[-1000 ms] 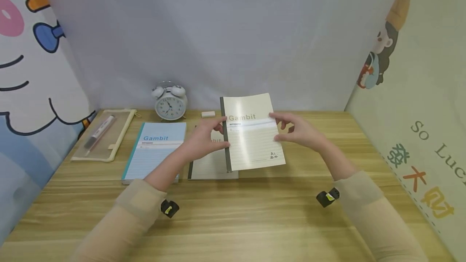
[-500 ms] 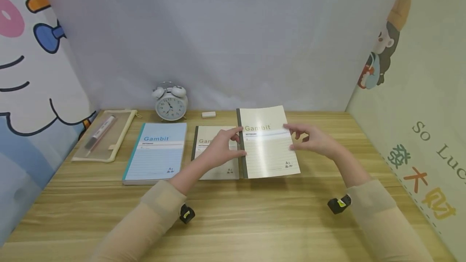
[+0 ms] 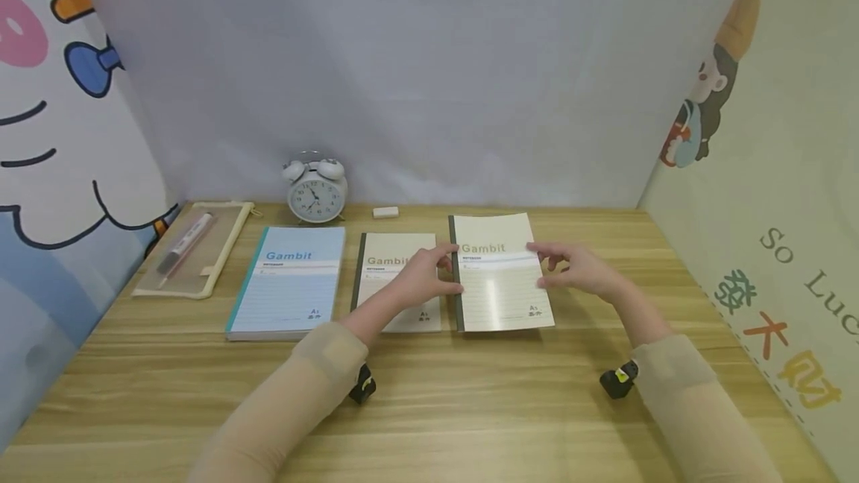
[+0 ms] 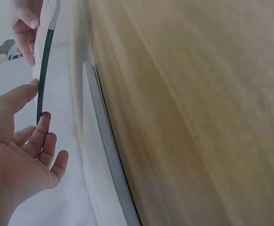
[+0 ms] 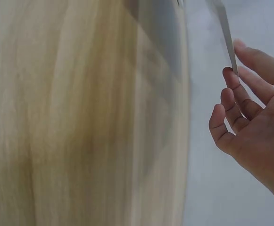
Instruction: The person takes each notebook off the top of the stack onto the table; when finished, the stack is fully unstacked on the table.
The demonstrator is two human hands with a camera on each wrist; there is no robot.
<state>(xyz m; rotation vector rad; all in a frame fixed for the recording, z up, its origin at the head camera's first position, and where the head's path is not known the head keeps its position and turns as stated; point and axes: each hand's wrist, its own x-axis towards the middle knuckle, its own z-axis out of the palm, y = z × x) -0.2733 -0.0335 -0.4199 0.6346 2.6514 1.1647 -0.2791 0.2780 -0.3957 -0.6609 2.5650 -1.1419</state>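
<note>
Both hands pinch the cream notebook (image 3: pixel 499 274), left hand (image 3: pixel 423 282) at its spine, right hand (image 3: pixel 580 270) at its far edge, nearly set down beside the smaller notebook (image 3: pixel 396 274); releasing remains.

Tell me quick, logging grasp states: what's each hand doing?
Left hand: pinching the cream notebook at its spine edge.
Right hand: pinching the same notebook's opposite edge.

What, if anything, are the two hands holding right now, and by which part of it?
The cream notebook: the left hand pinches its dark spine edge, the right hand its opposite long edge.
</note>
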